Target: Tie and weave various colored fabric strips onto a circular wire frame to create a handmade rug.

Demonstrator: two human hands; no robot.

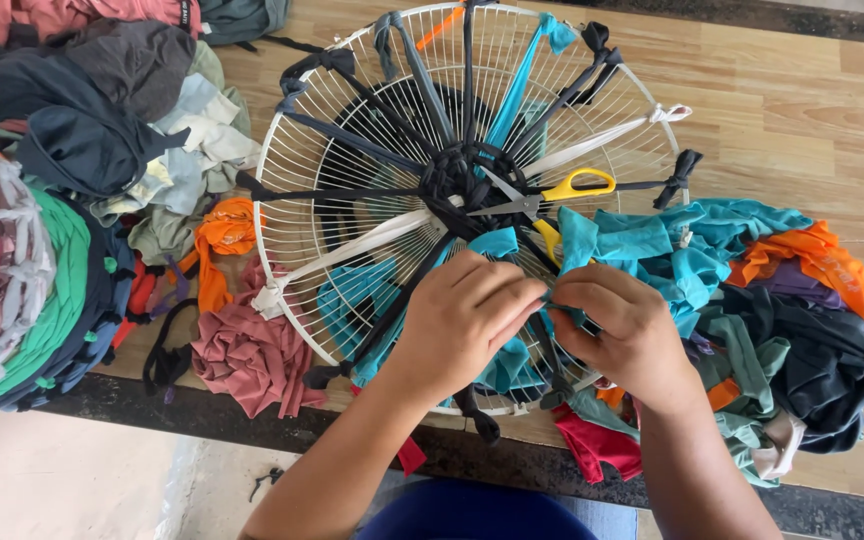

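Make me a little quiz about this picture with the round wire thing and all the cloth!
1. True or false: the scissors with yellow handles lie on the white wire fan guard.
2. What colour is the cloth strip next to both the left hand and right hand? A) teal B) pink C) white
3. Fill in: the strips tied across the guard meet at a dark woven knot in its ____.

Key: 1 true; 2 A; 3 middle.

Bare forearms, no sleeves; ringless hands — dark blue garment (472, 512) at the lap
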